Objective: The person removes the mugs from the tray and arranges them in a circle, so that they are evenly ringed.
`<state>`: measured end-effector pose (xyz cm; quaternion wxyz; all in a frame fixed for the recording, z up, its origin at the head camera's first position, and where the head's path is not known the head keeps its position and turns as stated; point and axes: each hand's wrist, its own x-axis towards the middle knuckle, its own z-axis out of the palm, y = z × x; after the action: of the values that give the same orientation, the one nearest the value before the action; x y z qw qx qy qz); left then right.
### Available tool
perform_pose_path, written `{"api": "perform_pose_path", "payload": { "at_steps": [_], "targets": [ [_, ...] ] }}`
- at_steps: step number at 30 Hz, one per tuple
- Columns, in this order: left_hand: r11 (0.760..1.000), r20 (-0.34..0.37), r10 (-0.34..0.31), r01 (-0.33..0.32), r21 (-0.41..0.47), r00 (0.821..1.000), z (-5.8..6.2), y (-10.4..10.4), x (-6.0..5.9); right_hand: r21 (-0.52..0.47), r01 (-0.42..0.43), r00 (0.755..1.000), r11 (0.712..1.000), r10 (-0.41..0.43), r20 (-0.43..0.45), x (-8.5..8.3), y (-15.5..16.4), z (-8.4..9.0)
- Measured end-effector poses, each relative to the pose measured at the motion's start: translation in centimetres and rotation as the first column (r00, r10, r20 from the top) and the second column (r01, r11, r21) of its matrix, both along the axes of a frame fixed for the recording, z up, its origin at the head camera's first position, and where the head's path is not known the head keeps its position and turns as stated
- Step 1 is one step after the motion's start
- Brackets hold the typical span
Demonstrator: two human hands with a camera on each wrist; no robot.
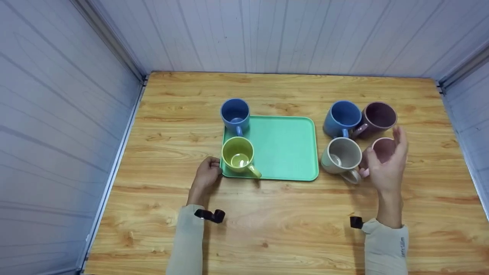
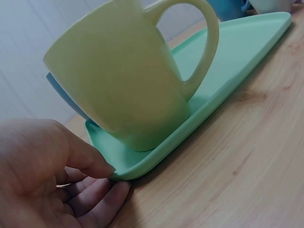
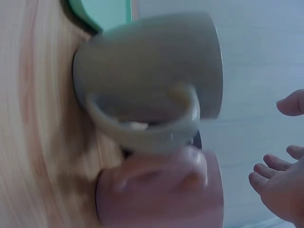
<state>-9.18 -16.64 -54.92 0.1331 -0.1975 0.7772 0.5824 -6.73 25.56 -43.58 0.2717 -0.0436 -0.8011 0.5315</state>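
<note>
At the near left corner of the green tray (image 1: 284, 149), my left hand (image 1: 207, 173) pinches the rim, thumb on top and fingers below in the left wrist view. A yellow mug (image 1: 237, 149) stands on the tray beside that hand, its handle toward the near right. Behind it, a blue mug (image 1: 235, 110) stands at the tray's far left corner. My right hand (image 1: 389, 170) is over the pink mug (image 3: 166, 202), thumb and fingers spread apart and gripping nothing. Left of the pink mug is a greyish-white mug (image 1: 341, 154), its handle close to the pink one's.
Behind the greyish-white and pink mugs stand another blue mug (image 1: 342, 116) and a dark purple mug (image 1: 379, 116), close together right of the tray. The wooden table (image 1: 282, 221) is bounded by pale panel walls (image 1: 263, 34) at the back and both sides.
</note>
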Motion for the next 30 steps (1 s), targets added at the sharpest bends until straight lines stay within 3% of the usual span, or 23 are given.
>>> {"api": "perform_pose_path", "payload": {
  "at_steps": [4, 9, 17, 20, 27, 30],
  "targets": [
    [1.0, 0.006, 0.0, 0.0, -0.002, 1.0, 0.1, 0.1, 0.1, 0.01, -0.086, 0.994, 0.996, 0.087, -0.069, -0.4, -2.2, -0.1],
    [1.0, 0.007, -0.015, 0.015, -0.011, 1.0, 0.2, 0.1, 0.0, 0.028, -0.193, 0.977, 0.981, 0.195, -0.09, -0.7, -5.1, -0.5],
    [0.998, 0.01, -0.04, 0.04, -0.038, 0.999, 0.3, 0.0, 0.0, 0.101, -0.348, 0.937, 0.932, 0.35, -0.001, -0.7, -10.1, -0.4],
    [0.999, 0.011, -0.03, 0.03, -0.034, 0.999, 0.2, -0.1, 0.0, 0.081, -0.422, 0.906, 0.903, 0.418, 0.062, -0.7, -11.7, -0.7],
    [1.0, 0.009, -0.021, 0.021, -0.023, 1.0, 0.1, 0.0, -0.1, 0.048, -0.564, 0.816, 0.825, 0.546, 0.191, -1.6, -14.6, -5.3],
    [0.999, -0.005, -0.024, 0.023, -0.035, 1.0, 0.1, 0.1, -0.1, 0.05, -0.606, 0.778, 0.794, 0.579, 0.242, -1.5, -16.1, -6.2]
  ]
}}
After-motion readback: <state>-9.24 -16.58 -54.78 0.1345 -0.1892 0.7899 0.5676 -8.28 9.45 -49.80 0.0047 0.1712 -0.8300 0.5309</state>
